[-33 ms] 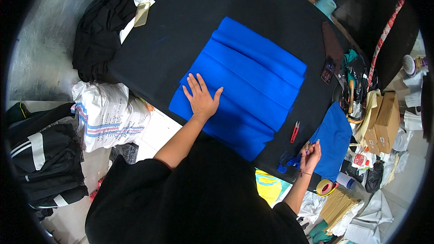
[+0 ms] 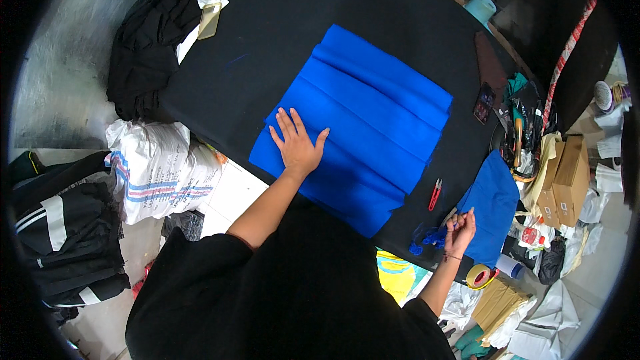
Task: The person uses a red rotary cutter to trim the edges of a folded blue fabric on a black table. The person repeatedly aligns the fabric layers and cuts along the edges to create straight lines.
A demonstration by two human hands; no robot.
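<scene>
A bright blue cloth point(image 2: 373, 107) with several long creases lies spread on the black table covering point(image 2: 267, 0). Flat on its near left part rests my left hand point(image 2: 300, 147), fingers spread and holding nothing. At the right, my right hand point(image 2: 459, 235) is raised with its fingers drawn together in a pinch; whatever sits between them is too small to make out. Beside that hand is a tangle of blue thread point(image 2: 433, 237). A second, duller blue cloth point(image 2: 490, 207) lies just beyond it. Red-handled thread snips point(image 2: 435, 195) lie between the two cloths.
Rolls of tape point(image 2: 479, 277) sit near the right table edge. A dark phone point(image 2: 484, 103) and a crowded basket point(image 2: 523, 133) stand farther back, with cardboard boxes point(image 2: 565, 180) beyond. Black garments point(image 2: 153, 40) and a white sack point(image 2: 157, 170) flank the left side.
My right hand has shifted very slightly to the right. My left hand and the blue cloth have stayed in place.
</scene>
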